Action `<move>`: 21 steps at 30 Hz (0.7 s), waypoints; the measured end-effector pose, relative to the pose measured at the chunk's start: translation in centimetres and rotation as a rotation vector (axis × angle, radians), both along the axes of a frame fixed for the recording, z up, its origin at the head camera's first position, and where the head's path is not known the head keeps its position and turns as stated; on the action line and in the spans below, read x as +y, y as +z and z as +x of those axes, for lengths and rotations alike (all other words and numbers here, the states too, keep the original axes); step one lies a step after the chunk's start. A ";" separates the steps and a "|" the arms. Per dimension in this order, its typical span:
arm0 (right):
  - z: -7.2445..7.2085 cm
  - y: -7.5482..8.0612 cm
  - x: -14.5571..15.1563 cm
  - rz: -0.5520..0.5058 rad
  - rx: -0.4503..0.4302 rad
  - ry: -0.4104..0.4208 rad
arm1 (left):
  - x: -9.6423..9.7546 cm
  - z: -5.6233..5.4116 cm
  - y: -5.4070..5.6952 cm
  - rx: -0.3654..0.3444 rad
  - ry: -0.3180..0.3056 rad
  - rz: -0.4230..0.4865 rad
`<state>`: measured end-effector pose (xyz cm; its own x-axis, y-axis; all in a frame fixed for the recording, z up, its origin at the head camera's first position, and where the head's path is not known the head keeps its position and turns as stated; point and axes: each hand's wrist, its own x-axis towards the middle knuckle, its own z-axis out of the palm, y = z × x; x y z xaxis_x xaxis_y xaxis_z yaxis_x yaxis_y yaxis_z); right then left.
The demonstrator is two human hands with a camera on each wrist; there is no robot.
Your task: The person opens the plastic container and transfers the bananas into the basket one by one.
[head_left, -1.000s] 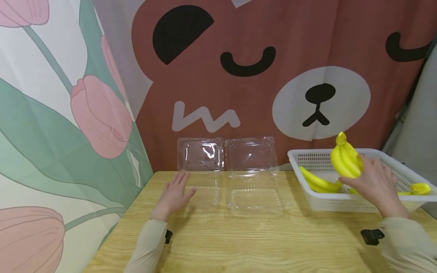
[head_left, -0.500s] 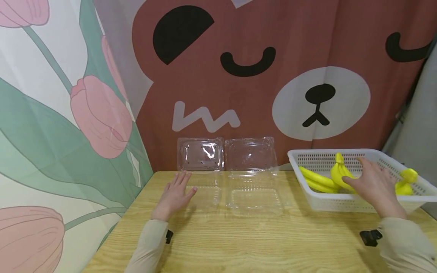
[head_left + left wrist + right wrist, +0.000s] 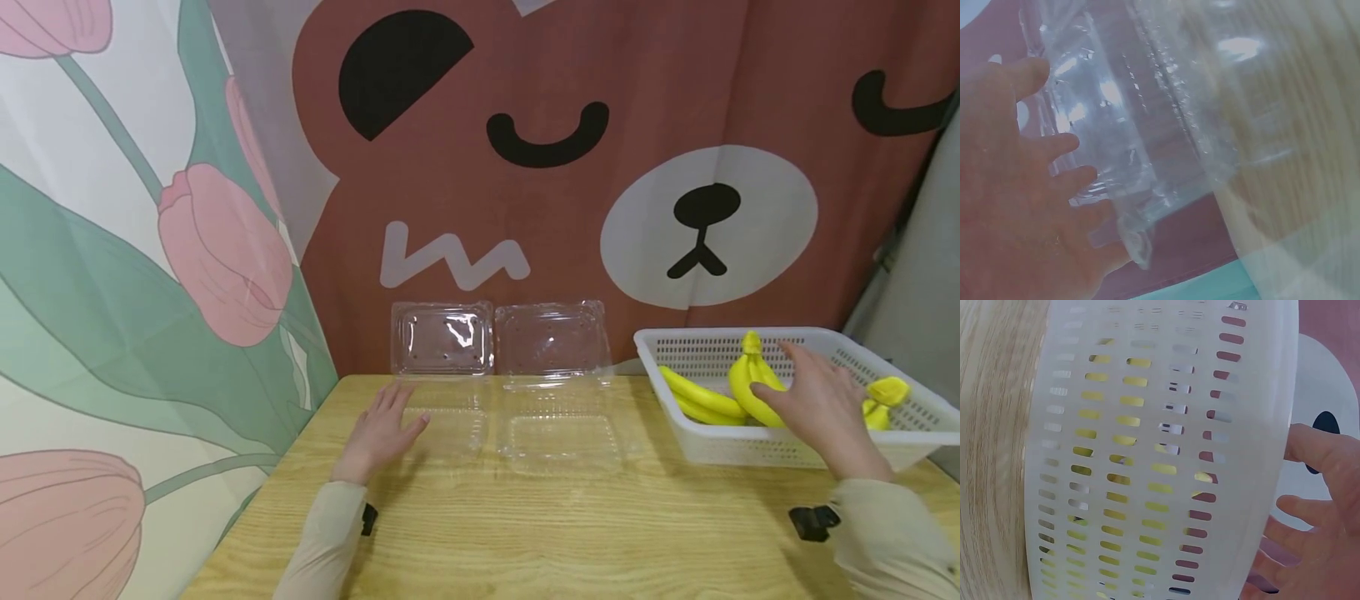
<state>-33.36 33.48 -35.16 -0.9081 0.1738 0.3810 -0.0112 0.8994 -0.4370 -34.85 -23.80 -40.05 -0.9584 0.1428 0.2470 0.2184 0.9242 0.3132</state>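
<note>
In the head view, my left hand [image 3: 381, 433] is spread at the left side of a clear plastic clamshell container [image 3: 446, 433] whose lid stands raised; whether it touches the plastic is hard to tell. A second such clamshell [image 3: 561, 446] stands beside it. My right hand [image 3: 825, 404] is over the white basket [image 3: 750, 446] with fingers apart, nothing held. Just left of its thumb, a bunch of yellow bananas [image 3: 750, 385] stands stem up in the basket. Another banana bunch [image 3: 697, 400] lies left of it, and a third [image 3: 885, 400] is partly hidden behind the hand.
The wooden table [image 3: 525, 533] carries both clamshells and the basket. A curtain with a bear face [image 3: 555, 233] hangs right behind the table. To the left is a tulip-patterned curtain [image 3: 225, 258].
My right hand has let go of the banana bunch, which was held up above the basket and now stands inside it. The left hand stays almost where it was.
</note>
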 end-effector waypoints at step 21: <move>1.0 2.0 -4.6 0.028 0.149 0.155 | 1.0 0.1 1.6 0.024 -0.006 -0.032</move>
